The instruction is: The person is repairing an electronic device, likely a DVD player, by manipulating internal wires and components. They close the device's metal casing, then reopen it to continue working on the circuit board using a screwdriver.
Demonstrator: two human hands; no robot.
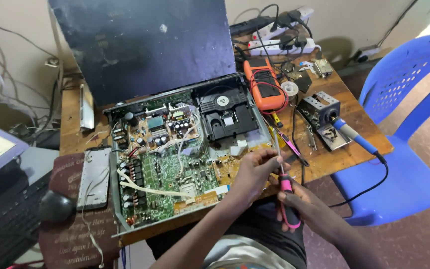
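Observation:
An opened disc player chassis (120, 229) rests tilted on the wooden table and my lap, showing a green circuit board (167, 174) and a black disc drive (227, 117). My right hand (307, 206) grips the pink-and-black handle of a screwdriver (288, 199). My left hand (255, 172) pinches the screwdriver's metal shaft near the chassis's right edge, fingertips closed on it.
The dark lid (145, 45) leans upright behind the chassis. An orange multimeter (264, 82), a soldering iron in its metal stand (324, 117), power strips (274, 30), a phone (94, 177), a mouse (55, 205) and a keyboard (1, 224) surround it. A blue plastic chair (404, 124) stands right.

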